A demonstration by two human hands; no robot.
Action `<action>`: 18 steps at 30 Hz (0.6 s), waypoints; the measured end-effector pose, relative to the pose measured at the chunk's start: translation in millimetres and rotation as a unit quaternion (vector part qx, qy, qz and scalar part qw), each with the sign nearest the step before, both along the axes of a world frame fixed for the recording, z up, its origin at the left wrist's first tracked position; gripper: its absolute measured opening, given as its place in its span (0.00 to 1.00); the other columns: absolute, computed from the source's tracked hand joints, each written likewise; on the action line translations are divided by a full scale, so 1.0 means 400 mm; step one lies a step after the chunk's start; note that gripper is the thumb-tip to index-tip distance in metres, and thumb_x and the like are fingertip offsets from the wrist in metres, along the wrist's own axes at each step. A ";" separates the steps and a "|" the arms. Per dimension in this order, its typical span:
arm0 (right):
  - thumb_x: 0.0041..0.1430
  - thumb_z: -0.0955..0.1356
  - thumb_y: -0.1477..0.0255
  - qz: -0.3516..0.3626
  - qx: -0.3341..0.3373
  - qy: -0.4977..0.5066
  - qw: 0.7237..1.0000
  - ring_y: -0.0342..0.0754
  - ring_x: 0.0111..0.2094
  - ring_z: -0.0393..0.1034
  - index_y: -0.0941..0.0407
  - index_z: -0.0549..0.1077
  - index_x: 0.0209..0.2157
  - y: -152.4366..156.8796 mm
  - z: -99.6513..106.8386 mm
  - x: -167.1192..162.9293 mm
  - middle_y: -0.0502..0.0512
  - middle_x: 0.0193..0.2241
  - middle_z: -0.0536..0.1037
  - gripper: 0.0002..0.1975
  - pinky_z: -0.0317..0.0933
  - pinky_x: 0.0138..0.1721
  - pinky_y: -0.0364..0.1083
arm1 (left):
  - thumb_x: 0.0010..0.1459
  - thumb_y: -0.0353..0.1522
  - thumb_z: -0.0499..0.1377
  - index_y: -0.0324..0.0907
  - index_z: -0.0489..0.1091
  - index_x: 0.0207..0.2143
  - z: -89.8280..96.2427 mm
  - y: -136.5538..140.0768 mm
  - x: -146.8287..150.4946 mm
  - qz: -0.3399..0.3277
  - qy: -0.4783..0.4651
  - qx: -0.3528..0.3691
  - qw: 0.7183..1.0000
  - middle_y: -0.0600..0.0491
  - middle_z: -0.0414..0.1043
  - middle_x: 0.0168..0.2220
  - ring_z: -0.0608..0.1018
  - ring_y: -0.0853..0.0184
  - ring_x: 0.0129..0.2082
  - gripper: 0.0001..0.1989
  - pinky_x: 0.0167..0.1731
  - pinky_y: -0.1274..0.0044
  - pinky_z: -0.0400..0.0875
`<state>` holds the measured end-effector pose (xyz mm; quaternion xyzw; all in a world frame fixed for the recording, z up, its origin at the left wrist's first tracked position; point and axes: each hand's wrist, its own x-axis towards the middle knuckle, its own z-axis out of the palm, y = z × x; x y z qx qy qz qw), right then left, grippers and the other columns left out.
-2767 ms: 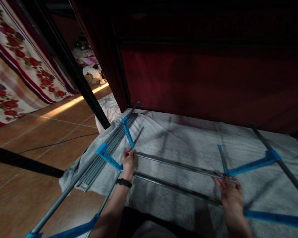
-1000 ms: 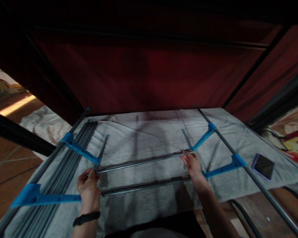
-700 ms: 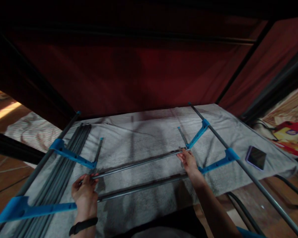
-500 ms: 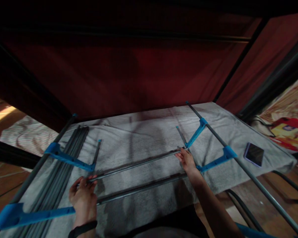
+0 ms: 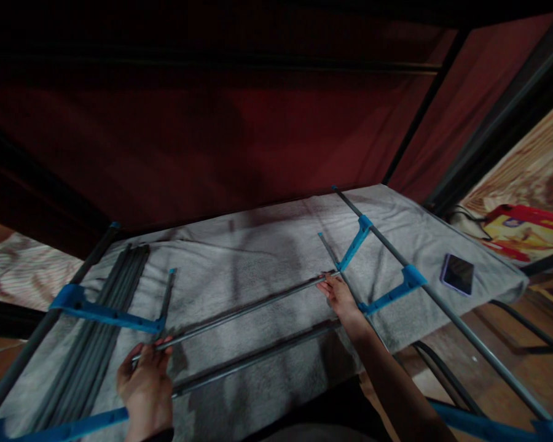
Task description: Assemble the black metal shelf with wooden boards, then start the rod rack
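A thin grey metal tube (image 5: 244, 312) runs crosswise in front of me, held at both ends. My left hand (image 5: 146, 383) is closed round its left end, beside a blue plastic bracket (image 5: 113, 315). At the other end, the fingers of my right hand (image 5: 340, 294) pinch the tube close to another blue bracket (image 5: 354, 245). A second crosswise tube (image 5: 258, 358) lies nearer to me, its left end hidden behind my left hand. Long grey poles carry the brackets: a left pole (image 5: 27, 356) and a right pole (image 5: 470, 337).
A bundle of several grey tubes (image 5: 96, 344) lies on the grey cloth (image 5: 258, 245) at left. A phone (image 5: 458, 274) rests on the cloth at right. Beyond it is a red and yellow package (image 5: 529, 230). A dark red panel (image 5: 258, 141) stands behind the cloth-covered surface.
The view has shifted a little, so most things appear slightly further left. Both hands still hold the ends of the same tube; the right end now sits close against the blue bracket.
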<state>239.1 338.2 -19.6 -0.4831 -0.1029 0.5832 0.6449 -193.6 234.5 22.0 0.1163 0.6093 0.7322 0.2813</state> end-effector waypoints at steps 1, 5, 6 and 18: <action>0.42 0.74 0.71 -0.002 -0.001 -0.001 1.000 0.44 0.27 0.74 0.52 0.66 0.23 -0.001 -0.001 0.000 0.46 0.25 0.78 0.13 0.74 0.32 0.45 | 0.41 0.30 0.65 0.44 0.65 0.31 0.001 0.001 0.000 0.001 -0.004 -0.005 1.000 0.59 0.71 0.24 0.76 0.68 0.26 0.13 0.30 0.75 0.72; 0.41 0.74 0.70 -0.008 -0.008 -0.005 1.000 0.43 0.24 0.73 0.53 0.67 0.24 0.000 -0.003 -0.001 0.45 0.22 0.76 0.11 0.73 0.30 0.45 | 0.43 0.30 0.66 0.43 0.67 0.30 0.008 -0.004 0.002 -0.011 -0.022 -0.005 1.000 0.59 0.71 0.25 0.75 0.70 0.26 0.12 0.31 0.77 0.72; 0.41 0.74 0.70 -0.008 -0.010 -0.007 1.000 0.43 0.25 0.73 0.53 0.68 0.24 0.001 -0.003 -0.002 0.45 0.22 0.77 0.11 0.73 0.30 0.44 | 0.44 0.29 0.66 0.43 0.67 0.30 0.010 -0.006 0.003 -0.007 -0.023 -0.004 1.000 0.59 0.71 0.24 0.75 0.70 0.27 0.11 0.31 0.77 0.72; 0.46 0.72 0.70 0.019 -0.023 -0.018 0.999 0.47 0.27 0.75 0.53 0.72 0.27 0.006 -0.006 0.000 0.50 0.26 0.80 0.06 0.74 0.32 0.47 | 0.48 0.30 0.65 0.45 0.65 0.35 -0.003 0.000 0.016 0.007 0.083 -0.022 0.996 0.61 0.68 0.24 0.72 0.73 0.23 0.13 0.27 0.80 0.70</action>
